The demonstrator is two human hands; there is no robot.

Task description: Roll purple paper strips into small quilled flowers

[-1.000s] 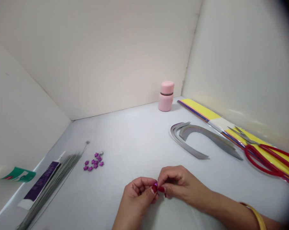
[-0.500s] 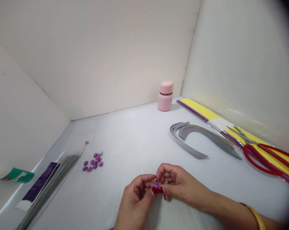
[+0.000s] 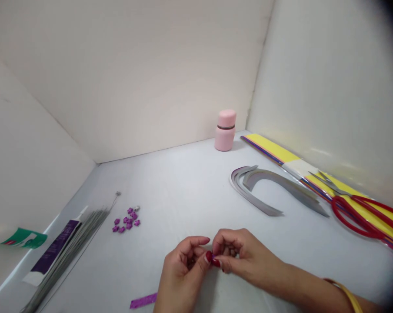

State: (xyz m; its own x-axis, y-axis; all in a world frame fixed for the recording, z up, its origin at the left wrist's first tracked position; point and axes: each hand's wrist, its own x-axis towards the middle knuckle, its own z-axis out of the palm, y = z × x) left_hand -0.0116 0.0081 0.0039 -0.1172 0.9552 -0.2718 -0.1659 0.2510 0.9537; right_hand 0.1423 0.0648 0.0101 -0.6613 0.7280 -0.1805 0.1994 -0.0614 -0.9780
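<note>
Near the bottom centre of the frame, a small shiny purple piece, mostly hidden, is pinched in the closed fingertips of the left hand, forefinger lifted apart, and the right hand, fingers curled; a flat glittery purple strip shows at lower left-centre; small purple star-shaped pieces, left; red-handled metal scissors, far right

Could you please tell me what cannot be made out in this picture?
All in the head view:
Purple piece: mostly covered by the grip of the left hand and right hand; shape unclear.
Purple strip: one end hidden behind the left hand.
Scissors: handles cut off by the right edge.
Wire bundle: near ends cut off below.
Purple tube: lettering too small.
</note>
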